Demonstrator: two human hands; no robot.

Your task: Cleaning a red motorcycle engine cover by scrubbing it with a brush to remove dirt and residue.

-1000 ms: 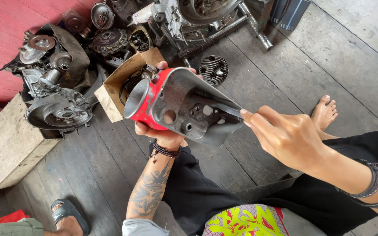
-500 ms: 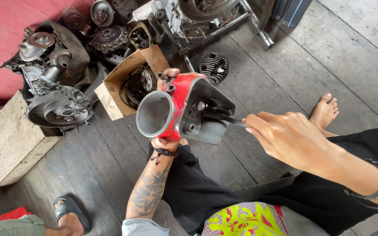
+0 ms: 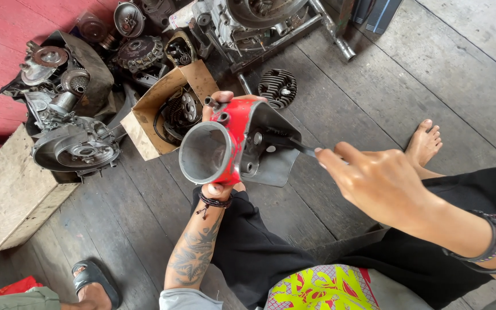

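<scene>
Plank floor [image 3: 374, 86]; open brown carton [image 3: 144, 112] beside housing [image 3: 233, 146]

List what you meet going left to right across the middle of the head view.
Wooden block → grey engine casing → cardboard box of parts → red and grey housing held by the left hand → thin tool → right hand → bare foot.
</scene>
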